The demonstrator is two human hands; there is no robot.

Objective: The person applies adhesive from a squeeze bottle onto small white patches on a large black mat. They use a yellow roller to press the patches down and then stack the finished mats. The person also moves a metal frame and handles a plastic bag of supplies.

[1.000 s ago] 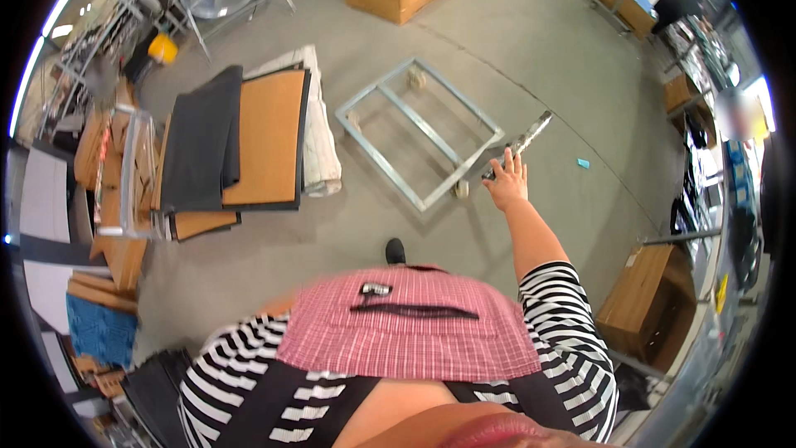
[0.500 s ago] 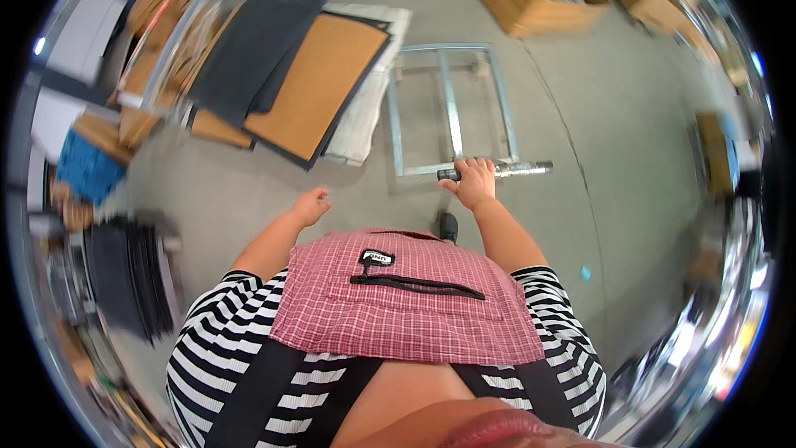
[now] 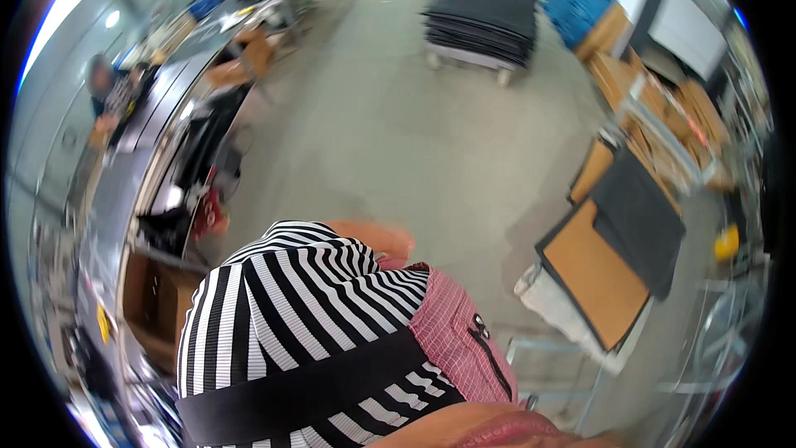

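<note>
My left hand [image 3: 400, 244] is in front of my body, past the striped sleeve. Motion smears its fingers, so I cannot make out whether they are apart or closed, or anything in them. Bare floor lies beneath it. My right hand is out of view, and so is the metal bar it held earlier. On the right, flat dark grey sheets [image 3: 634, 207] lie on a stack with a brown board [image 3: 593, 270] and a whitish sheet [image 3: 551, 303]. Part of a pale metal trolley frame [image 3: 547, 346] shows below that stack.
A wheeled cart stacked with dark sheets [image 3: 481, 12] stands ahead. A long workbench [image 3: 124, 174] runs along the left, with a person [image 3: 116, 95] behind it and an open cardboard box [image 3: 157, 303] near me. More cardboard [image 3: 663, 99] and a blue bundle [image 3: 578, 4] are at right.
My view has swung left: the board stack has shifted to the right, and the workbench and cart have come in. My right hand with the metal bar has left the picture.
</note>
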